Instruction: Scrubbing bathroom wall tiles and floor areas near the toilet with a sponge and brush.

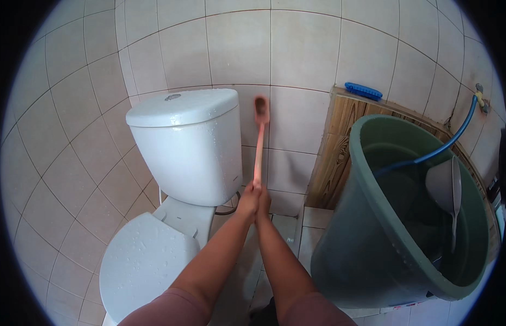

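Both of my hands grip the lower handle of a pink long-handled brush (259, 150), held out in front of me. My left hand (247, 201) and my right hand (264, 202) are pressed together around it. The brush points up towards the beige tiled wall (298, 118). Its head is blurred and dark in the middle; whether it touches the tiles I cannot tell. Left of the brush stands a white toilet cistern (187, 159), with water drops on its lid (204, 102). Below it, the toilet seat lid (147, 261) is down and wet.
A large green plastic tub (338, 244) holding water stands at right. A grey dipper (440, 183) rests inside, and a blue hose (448, 144) runs into it from a wall tap (481, 100). Behind, a blue scrubbing brush (363, 91) lies on a wood-patterned ledge (334, 163).
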Tool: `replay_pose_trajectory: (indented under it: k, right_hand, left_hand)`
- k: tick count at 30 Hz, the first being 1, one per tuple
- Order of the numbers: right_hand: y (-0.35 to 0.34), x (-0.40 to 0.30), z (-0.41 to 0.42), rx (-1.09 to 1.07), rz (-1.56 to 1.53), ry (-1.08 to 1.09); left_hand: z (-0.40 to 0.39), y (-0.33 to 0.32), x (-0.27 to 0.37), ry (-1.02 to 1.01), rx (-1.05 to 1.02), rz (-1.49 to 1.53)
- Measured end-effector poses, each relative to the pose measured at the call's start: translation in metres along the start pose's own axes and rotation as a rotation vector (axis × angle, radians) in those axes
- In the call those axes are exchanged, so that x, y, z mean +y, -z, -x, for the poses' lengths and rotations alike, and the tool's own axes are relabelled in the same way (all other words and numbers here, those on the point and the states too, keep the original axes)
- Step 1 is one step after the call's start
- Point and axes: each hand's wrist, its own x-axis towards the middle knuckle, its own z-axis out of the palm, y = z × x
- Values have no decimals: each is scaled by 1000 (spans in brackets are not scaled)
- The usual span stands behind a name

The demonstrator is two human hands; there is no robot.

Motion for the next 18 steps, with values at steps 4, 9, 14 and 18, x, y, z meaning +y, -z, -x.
replay_pose_trajectory:
  k: [4, 9, 14, 18]
  right_hand:
    - [-6, 99, 40, 39, 235, -135]
    - [4, 104, 6, 306, 229, 528]
    - [29, 42, -16, 95, 51, 8]
    - [7, 72, 24, 143, -3, -18]
  left_hand:
    - [26, 28, -108, 245, 165, -162]
    - [21, -17, -55, -34, 159, -266]
    - [16, -51, 17, -193, 107, -249]
    - [9, 4, -92, -96, 67, -643]
